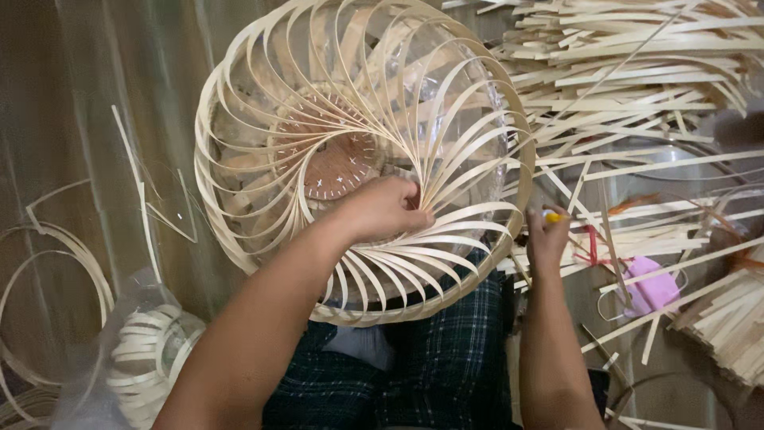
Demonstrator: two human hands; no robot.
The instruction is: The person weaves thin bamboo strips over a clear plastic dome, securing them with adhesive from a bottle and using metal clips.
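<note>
Both forearms are bare, and the lap wears dark green plaid cloth, perhaps a sarong.

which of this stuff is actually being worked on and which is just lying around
In use:
- round bamboo-strip frame
- left hand, gripping its strips
- right hand, holding a small yellow-tipped tool

Lying about:
- loose bamboo strips
- pink face mask
- bagged strip coils
- bent hoops
</note>
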